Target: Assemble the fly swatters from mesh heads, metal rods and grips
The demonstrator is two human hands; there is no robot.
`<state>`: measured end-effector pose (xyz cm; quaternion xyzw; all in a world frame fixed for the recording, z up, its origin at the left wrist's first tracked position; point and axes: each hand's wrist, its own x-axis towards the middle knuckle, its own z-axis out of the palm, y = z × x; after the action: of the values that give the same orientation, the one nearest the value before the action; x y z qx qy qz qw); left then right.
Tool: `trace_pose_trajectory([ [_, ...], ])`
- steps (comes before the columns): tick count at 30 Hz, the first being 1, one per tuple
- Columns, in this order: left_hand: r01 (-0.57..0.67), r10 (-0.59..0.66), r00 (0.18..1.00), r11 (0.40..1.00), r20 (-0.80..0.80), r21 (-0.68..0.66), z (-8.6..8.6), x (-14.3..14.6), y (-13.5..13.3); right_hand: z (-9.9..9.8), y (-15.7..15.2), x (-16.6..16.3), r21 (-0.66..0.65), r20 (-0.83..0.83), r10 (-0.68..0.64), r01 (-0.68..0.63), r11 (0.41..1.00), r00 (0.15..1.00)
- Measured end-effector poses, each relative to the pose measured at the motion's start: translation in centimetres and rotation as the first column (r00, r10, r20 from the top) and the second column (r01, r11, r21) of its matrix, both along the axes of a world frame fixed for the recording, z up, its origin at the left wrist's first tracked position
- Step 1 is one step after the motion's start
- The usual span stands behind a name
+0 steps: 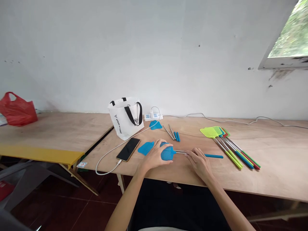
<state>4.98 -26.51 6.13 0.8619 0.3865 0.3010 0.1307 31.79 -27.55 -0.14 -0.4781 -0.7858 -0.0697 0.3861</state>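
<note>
My left hand (154,156) is closed around the blue mesh head of a fly swatter (167,153). From the head's neck a thin metal rod (180,151) runs right, under the fingers of my right hand (199,163), which are closed on it. A blue grip (214,156) sticks out on the far side of that hand. Left of my left hand lies another blue swatter head (145,148), partly covered by the hand. A third blue head (156,125) rests farther back. Loose metal rods (169,132) and short blue grips (176,137) lie beyond my hands.
Several swatters (231,148) with coloured heads and grips lie fanned at right. A phone (129,149) on a white cable and a white bag (126,120) stand left, a power strip (147,117) behind. A red plastic bag (19,110) sits on the adjoining table.
</note>
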Motion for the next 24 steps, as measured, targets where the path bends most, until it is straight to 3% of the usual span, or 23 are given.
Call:
trace_pose_trajectory([
  [11, -0.008, 0.013, 0.999, 0.993, -0.044, 0.118, -0.1, 0.8, -0.1, 0.1, -0.5, -1.8, 0.031, 0.012, -0.023, 0.023, 0.999, 1.0],
  [24, -0.055, 0.055, 0.998, 0.998, 0.008, 0.006, -0.7, 1.6, -0.2, -0.3, -0.5, -1.7, 0.074, 0.062, -0.027, 0.023, 0.997, 0.998],
])
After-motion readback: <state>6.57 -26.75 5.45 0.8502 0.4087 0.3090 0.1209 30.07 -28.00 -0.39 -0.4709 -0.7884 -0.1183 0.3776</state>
